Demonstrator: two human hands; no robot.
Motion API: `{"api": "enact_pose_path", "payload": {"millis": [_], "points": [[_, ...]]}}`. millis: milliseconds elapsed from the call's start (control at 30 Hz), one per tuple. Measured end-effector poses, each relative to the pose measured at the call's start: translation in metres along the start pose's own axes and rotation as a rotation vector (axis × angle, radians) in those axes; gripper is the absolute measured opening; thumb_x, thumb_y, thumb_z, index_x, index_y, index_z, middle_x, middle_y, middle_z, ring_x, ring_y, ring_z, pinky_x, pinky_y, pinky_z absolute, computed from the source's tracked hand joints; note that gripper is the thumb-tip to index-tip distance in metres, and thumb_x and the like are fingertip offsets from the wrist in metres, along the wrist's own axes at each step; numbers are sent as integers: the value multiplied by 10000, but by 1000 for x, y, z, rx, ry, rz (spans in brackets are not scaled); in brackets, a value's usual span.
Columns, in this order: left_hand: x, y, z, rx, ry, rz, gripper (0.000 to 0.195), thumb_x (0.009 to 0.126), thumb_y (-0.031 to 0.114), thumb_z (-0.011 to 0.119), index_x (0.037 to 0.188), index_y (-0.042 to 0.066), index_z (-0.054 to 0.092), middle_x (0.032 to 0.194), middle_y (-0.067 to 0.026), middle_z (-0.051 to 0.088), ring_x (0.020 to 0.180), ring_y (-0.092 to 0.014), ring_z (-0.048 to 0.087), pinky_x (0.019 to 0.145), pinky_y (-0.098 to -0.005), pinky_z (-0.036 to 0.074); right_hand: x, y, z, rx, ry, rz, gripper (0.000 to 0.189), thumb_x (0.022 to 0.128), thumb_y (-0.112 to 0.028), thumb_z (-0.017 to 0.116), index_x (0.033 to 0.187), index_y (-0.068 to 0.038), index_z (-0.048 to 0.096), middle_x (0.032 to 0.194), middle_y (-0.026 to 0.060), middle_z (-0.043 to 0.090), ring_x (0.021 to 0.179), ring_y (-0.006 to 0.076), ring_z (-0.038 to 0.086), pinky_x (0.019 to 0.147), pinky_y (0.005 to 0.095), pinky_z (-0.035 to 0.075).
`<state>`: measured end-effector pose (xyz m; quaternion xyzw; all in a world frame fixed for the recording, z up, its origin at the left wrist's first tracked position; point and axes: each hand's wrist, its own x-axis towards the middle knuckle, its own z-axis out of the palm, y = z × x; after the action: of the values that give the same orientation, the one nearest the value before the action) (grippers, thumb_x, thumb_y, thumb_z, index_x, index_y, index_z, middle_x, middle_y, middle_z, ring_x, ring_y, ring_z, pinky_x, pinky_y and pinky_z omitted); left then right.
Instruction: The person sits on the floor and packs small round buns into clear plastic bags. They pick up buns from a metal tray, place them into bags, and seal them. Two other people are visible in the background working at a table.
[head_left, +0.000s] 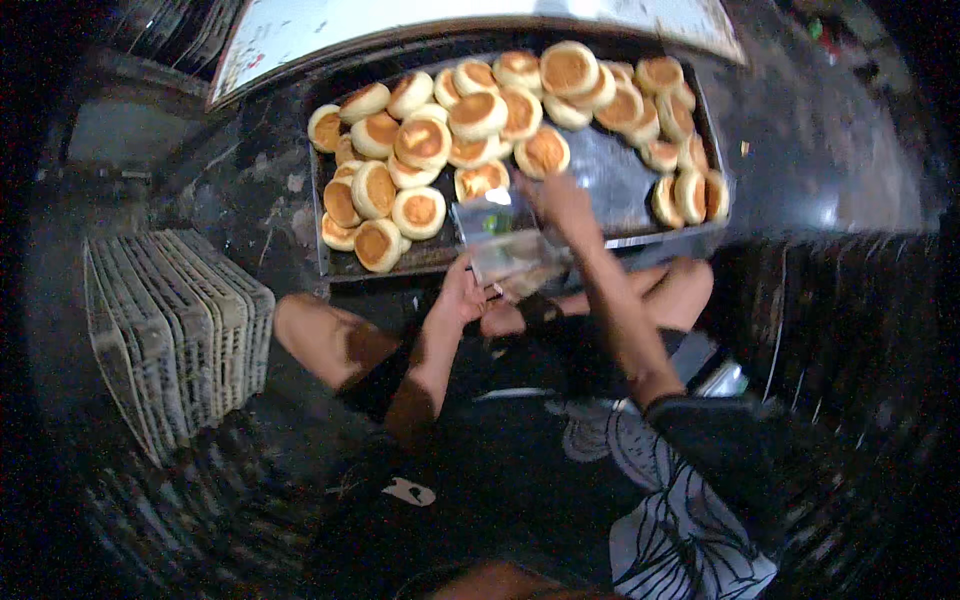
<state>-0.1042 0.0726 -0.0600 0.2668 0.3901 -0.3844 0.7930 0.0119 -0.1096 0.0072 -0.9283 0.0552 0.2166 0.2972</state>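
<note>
Many round browned buns (422, 142) lie piled in a large dark metal tray (420, 262) in front of me. My left hand (466, 292) is below the tray's near edge, gripping the lower left side of a clear plastic bag (499, 236) that carries printing. My right hand (562, 202) is over the tray, at the bag's right side and just below a single bun (542, 152); it is blurred, and its fingertips are partly hidden, so its hold is unclear. What lies inside the bag cannot be made out.
Plastic crates (180, 330) stand stacked on their sides at the left. A white board with a worn edge (465, 22) lies beyond the tray. My bent legs (330, 337) are close to the tray's near edge. Dark slatted objects (817, 322) stand at the right.
</note>
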Motion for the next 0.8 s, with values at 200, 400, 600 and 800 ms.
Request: {"api": "enact_pose_path", "payload": {"millis": [200, 400, 600, 800], "points": [[-7, -40, 16, 83, 42, 352, 335, 793, 171, 631, 1063, -12, 554, 980, -112, 611, 850, -216, 613, 717, -333, 523, -4, 80, 63, 99, -311, -45, 579, 751, -432, 673, 1065, 45, 574, 1004, 237, 612, 869, 284, 610, 768, 377, 465], [-70, -29, -1, 308, 253, 759, 156, 745, 123, 649, 859, 17, 653, 865, -49, 650, 801, -153, 594, 784, -288, 446, 13, -11, 37, 111, -52, -344, 538, 755, -325, 665, 1155, -3, 506, 1066, 167, 571, 974, 291, 548, 845, 392, 432], [-94, 5, -40, 386, 499, 950, 221, 808, 157, 597, 911, -38, 596, 853, -99, 632, 789, -182, 586, 714, -317, 457, 137, -104, 72, -794, 300, -667, 677, 552, -364, 745, 1129, -105, 505, 1168, 112, 479, 1139, 262, 419, 953, 496, 294], [-111, 20, -62, 495, 558, 903, 204, 804, 94, 574, 956, -41, 562, 833, -99, 617, 729, -169, 584, 657, -294, 467, 136, -13, 57, -855, 297, -535, 359, 722, -366, 580, 1003, -149, 629, 1191, 64, 518, 1143, 308, 425, 912, 566, 285]]}}
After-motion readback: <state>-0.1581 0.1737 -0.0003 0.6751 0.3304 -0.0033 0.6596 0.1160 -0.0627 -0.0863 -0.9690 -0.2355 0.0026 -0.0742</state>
